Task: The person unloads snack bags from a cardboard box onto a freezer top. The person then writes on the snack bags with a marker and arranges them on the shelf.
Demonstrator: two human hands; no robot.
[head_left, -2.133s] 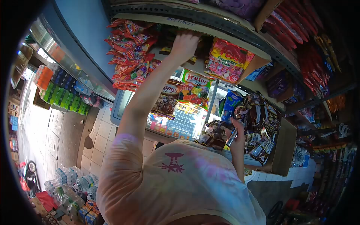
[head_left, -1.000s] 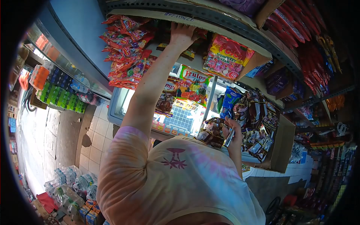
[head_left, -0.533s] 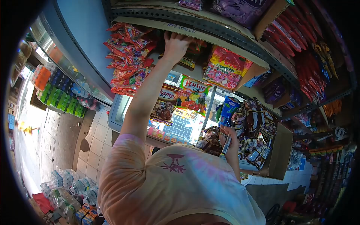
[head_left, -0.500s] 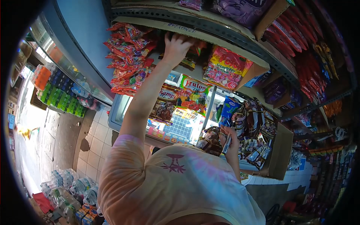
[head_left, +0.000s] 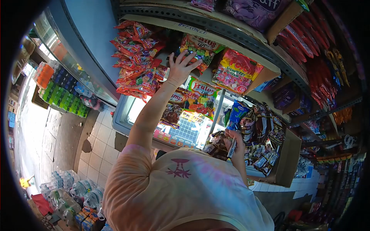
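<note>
My left hand (head_left: 183, 67) reaches up to the shelf with its fingers spread, at the front of a Frutos candy bag (head_left: 200, 50). Whether the fingertips press on the bag I cannot tell. Low on the right, my right hand (head_left: 238, 148) is closed around a thin, pale, flat object (head_left: 232, 148) seen edge-on; its kind is unclear. Brown candy bags (head_left: 216, 145) lie beside that hand, and a blue candy bag (head_left: 237, 113) is just above it. A second Frutos bag (head_left: 202, 94) and a brown candy bag (head_left: 172, 113) rest on the glass-topped freezer (head_left: 185, 134).
Red candy bags (head_left: 135, 65) are piled at the shelf's left. A pink strawberry candy bag (head_left: 236, 71) stands at its right. An open cardboard box (head_left: 289, 158) holds several brown bags. Bottled water packs (head_left: 83, 190) sit on the floor, lower left.
My left hand has drawn back from deep in the shelf and its fingers have spread. The Frutos bag there now stands upright, facing out. My right hand has barely moved.
</note>
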